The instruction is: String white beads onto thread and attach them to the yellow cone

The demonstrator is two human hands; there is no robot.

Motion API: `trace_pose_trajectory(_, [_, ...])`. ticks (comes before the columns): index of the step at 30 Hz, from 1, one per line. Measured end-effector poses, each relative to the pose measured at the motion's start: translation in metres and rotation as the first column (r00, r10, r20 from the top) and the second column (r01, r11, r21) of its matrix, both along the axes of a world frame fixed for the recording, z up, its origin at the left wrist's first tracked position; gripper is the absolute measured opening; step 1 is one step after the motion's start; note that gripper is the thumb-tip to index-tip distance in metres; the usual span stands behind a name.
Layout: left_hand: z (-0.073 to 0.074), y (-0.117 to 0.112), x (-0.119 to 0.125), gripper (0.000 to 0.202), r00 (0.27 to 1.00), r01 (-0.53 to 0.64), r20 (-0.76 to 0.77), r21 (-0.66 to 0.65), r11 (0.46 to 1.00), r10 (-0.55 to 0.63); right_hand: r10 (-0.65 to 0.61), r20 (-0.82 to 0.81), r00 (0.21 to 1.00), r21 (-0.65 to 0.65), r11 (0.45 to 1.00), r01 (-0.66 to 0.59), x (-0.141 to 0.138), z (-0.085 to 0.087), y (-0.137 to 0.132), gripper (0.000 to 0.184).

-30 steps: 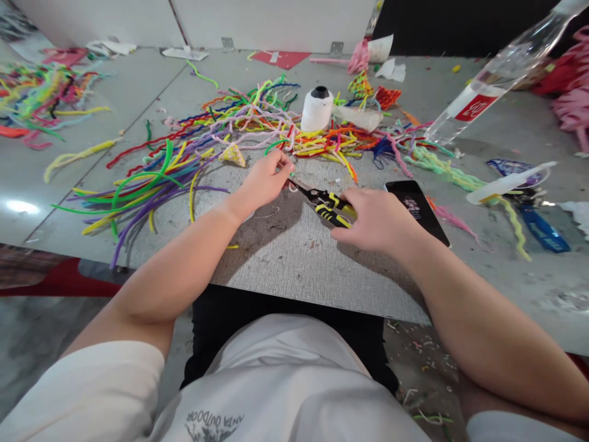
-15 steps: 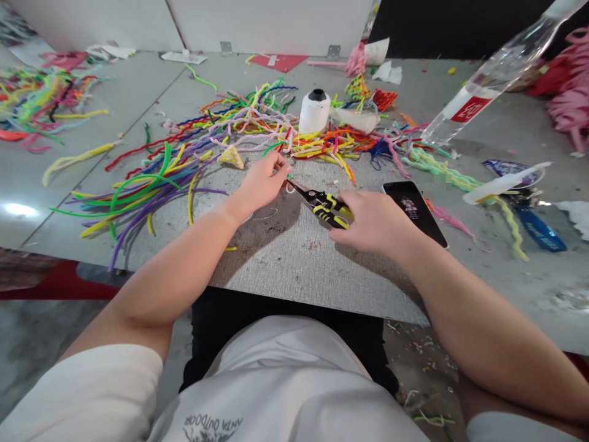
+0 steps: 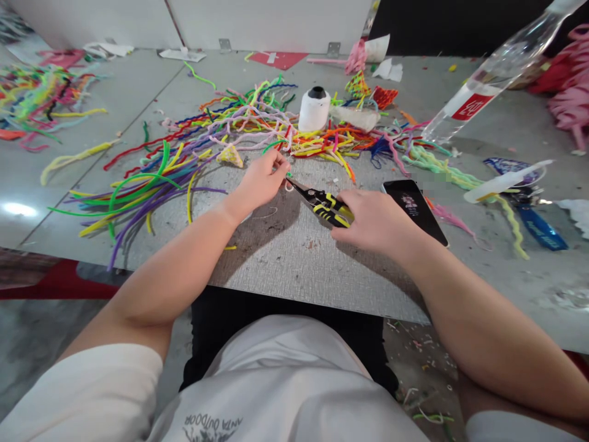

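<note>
My left hand [image 3: 264, 175] is closed in a pinch around a thin green cord [image 3: 275, 145], part of which curves out behind the fingers. My right hand [image 3: 372, 218] grips pliers [image 3: 324, 204] with yellow and black handles, pointing away to the left. Their dark tips meet the green end just below my left fingertips. Whether the jaws bite on it is too small to tell. A small white loop [image 3: 289, 187] shows beside the tips. Beyond my left hand lies a heap of bright cords [image 3: 257, 116].
Behind the hands stands a white thread cone [image 3: 314, 112]. A phone [image 3: 416, 212] lies by my right hand. Further right are a clear plastic bottle [image 3: 478, 92], a white tube [image 3: 508, 181] and a blue strap [image 3: 540, 227]. Another cord pile [image 3: 46, 101] lies far left.
Both hands hold nearly the same place, with the pliers still at the green cord's end. The whole view has shifted very slightly.
</note>
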State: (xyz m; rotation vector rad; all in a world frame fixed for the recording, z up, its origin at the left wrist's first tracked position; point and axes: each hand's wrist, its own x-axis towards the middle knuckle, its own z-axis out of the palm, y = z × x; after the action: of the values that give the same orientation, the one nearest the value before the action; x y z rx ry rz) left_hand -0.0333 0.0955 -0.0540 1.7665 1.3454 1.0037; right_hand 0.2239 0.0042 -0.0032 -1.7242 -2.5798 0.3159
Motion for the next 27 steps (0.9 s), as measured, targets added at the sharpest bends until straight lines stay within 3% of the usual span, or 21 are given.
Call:
trace_pose_trajectory(10, [0.009,-0.006,0.005,0.017,0.998,-0.036,0.041,-0.058,0.998,0.038,-0.055,-0.001,0.998,0.045,0.997,0.055,0.004,-0.003,0.004,0.040])
trace_pose_trajectory(20, [0.006,-0.004,0.004,0.020,0.990,-0.086,0.101,-0.086,0.993,0.095,-0.341,-0.051,0.939,0.058,0.937,0.344,0.000,-0.005,0.004,0.071])
trace_pose_trajectory(27, [0.015,-0.010,0.001,0.028,0.988,-0.043,-0.150,0.010,0.999,0.044,-0.443,-0.144,0.885,0.140,0.876,0.461,0.008,-0.009,0.012,0.071])
